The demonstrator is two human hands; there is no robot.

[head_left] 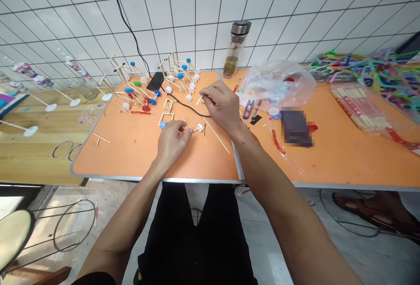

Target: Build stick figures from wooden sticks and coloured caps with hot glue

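My left hand (pixel 172 140) is pinched around a small frame of wooden sticks low over the orange table; a white bottle cap (pixel 200 127) sits at its right end. Behind it lies another stick frame with a blue cap (pixel 163 124). Farther right and higher, my right hand (pixel 221 103) is closed, fingertips pointing left, with a short wooden stick (pixel 199 100) poking out of them. A long thin stick (pixel 217 136) lies on the table between my hands, near a small black strip (pixel 205 130).
Stick models with coloured caps (pixel 146 108) stand at the back left, beside a black phone (pixel 155 81). A glass tea bottle (pixel 232 51) stands against the tiled wall. Right of my hand lie purple snips (pixel 248 110), a plastic bag (pixel 278 83) and packed chopsticks (pixel 357 107). A black cable (pixel 187 105) crosses the table.
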